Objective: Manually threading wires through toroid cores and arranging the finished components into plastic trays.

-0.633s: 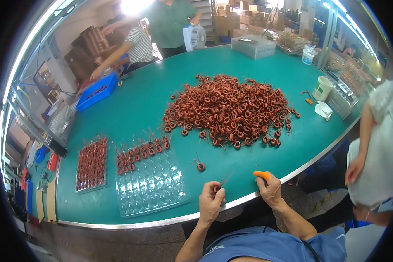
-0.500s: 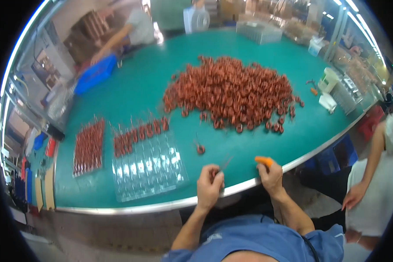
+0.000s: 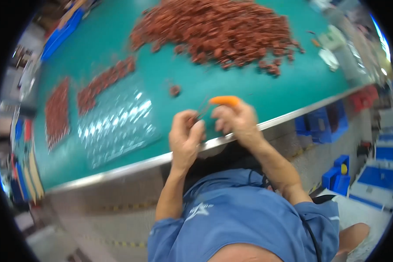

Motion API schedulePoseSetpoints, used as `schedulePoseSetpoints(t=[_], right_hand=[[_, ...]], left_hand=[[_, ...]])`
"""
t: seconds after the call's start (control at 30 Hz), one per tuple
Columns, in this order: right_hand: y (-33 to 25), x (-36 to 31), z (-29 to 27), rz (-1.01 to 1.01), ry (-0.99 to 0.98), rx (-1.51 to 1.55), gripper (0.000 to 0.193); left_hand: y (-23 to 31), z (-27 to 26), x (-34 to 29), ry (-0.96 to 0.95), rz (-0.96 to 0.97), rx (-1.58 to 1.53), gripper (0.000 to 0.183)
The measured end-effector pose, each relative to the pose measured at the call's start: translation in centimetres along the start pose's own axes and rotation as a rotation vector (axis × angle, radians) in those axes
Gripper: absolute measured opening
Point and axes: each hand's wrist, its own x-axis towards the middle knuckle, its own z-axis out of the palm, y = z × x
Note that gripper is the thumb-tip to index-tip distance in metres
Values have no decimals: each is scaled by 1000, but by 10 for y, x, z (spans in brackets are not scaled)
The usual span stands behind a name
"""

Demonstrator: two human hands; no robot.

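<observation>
- The person's left hand (image 3: 184,139) is closed at the fingertips, pinching a small reddish-brown wire-wound ring coil (image 3: 192,120); the fingers hide much of it, and blur softens the rest.
- Thin wire leads (image 3: 203,107) slant up and rightward from this held coil, toward the other hand.
- The right hand (image 3: 239,123) grips a tool by its curved orange handle (image 3: 225,101), which points left near the leads; whether it touches them cannot be told.
- Both hands are close together, over the near edge of a green-topped table (image 3: 266,98).
- One loose reddish-brown coil (image 3: 174,90) lies on the table just beyond the left hand.
- A large heap of reddish-brown coils (image 3: 218,32) spreads farther back.
- To the left lies a clear plastic moulded tray (image 3: 118,126), with coils along its far edge and far-left corner.
- Farther left stands a dense block of reddish-brown coils (image 3: 57,112).
</observation>
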Motion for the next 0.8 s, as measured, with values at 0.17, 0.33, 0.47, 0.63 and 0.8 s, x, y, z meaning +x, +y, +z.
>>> schedulePoseSetpoints(t=[0.17,0.33,0.47,0.63,0.8], right_hand=[[9,0,6,34,-94,224,39],[7,4,13,-32,-188,283,40],[13,16,29,-59,-155,283,34],[-4,12,15,-153,-34,58,21],[-4,29,26,-172,-44,-1,33]], left_hand=[[-8,9,-7,-44,30,19,20],[-1,2,-14,-45,36,3,28],[4,2,-8,96,25,63,22],[3,8,7,-28,17,-16,15],[2,-9,-4,101,132,-73,20]])
